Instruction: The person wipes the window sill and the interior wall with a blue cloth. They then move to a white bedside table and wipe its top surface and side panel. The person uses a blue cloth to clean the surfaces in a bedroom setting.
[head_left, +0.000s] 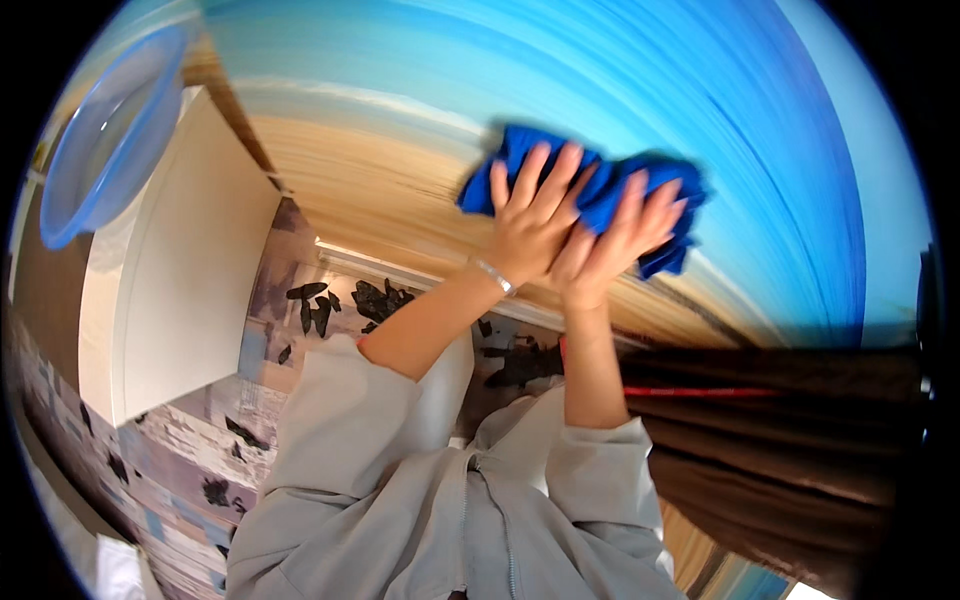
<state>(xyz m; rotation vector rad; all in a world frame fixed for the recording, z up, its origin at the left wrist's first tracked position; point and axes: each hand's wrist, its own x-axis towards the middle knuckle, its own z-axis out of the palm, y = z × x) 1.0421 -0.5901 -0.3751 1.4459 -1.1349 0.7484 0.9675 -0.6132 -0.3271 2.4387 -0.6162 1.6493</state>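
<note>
My left hand and my right hand are side by side on a bunched blue cloth, holding it against a wall with a beach picture. The fingers of both hands are spread over the cloth, the thumbs close together in the middle. Cloth sticks out above my left fingers and beyond the right side of my right hand. A silvery band circles my left wrist. Slight blur lies over the hands and cloth.
On the left, a clear blue plastic basin rests on a white cabinet. A dark brown curtain hangs at the right. Below, the patterned floor carries several scattered dark pieces near the wall's foot.
</note>
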